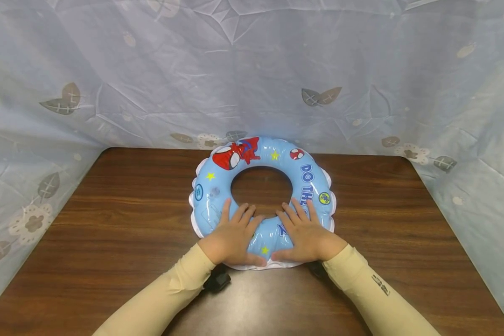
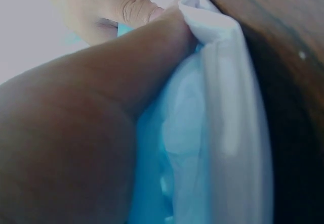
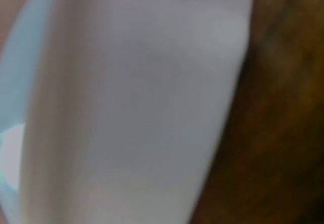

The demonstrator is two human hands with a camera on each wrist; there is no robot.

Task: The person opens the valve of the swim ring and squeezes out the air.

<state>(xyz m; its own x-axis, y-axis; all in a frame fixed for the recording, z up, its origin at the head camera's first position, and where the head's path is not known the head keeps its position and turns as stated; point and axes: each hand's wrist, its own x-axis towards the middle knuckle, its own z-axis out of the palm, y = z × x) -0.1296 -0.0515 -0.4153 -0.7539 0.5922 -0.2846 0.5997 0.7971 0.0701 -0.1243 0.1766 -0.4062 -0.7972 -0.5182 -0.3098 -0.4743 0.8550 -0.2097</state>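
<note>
A blue inflatable swim ring [image 1: 277,149] with a white ruffled edge lies flat on the brown table, printed with a red cartoon figure, yellow stars and lettering. My left hand [image 1: 232,237] rests on its near left part, fingers spread and fairly straight. On the near right part lies my right hand [image 1: 306,237], its fingers also spread. Both thumbs point inward along the near edge. In the left wrist view the left thumb [image 2: 157,47] touches the white edge [image 2: 228,107]. The right wrist view is blurred and shows mostly the white edge [image 3: 147,102].
The wooden table [image 1: 122,224] extends on both sides of the ring. Grey-blue curtains [image 1: 269,84] with leaf and flower prints stand behind the table and at both sides. A black wrist device [image 1: 217,280] sits under the left wrist.
</note>
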